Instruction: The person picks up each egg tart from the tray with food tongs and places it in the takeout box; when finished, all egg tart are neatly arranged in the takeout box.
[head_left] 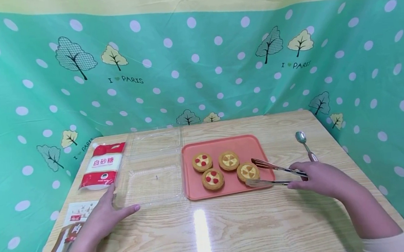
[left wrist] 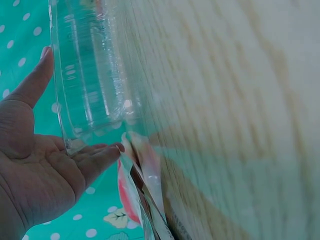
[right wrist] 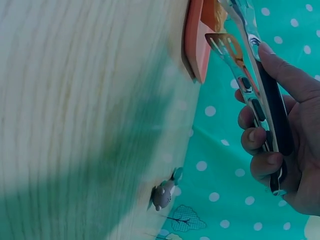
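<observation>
In the head view my right hand (head_left: 320, 178) grips metal tongs (head_left: 280, 168). Their spread ends reach over the right side of a pink tray (head_left: 228, 189), one on each side of a tart with wedge-shaped topping (head_left: 248, 171). On that tray lie another wedge-topped tart (head_left: 229, 160) and two tarts with red pieces (head_left: 213, 179). My left hand (head_left: 106, 216), thumb and fingers spread, is at the near left corner of a clear plastic box (head_left: 155, 185) with its lid folded back. The left wrist view shows the fingers under the box's corner (left wrist: 75, 145).
A red and white sugar bag (head_left: 102, 165) lies left of the plastic box. Nearer, a brown printed packet (head_left: 60, 248) is partly under my left forearm. A spoon (head_left: 302, 138) lies on the wooden table (head_left: 253, 228) beyond my right hand. Polka-dot cloth (head_left: 198, 75) hangs around the table.
</observation>
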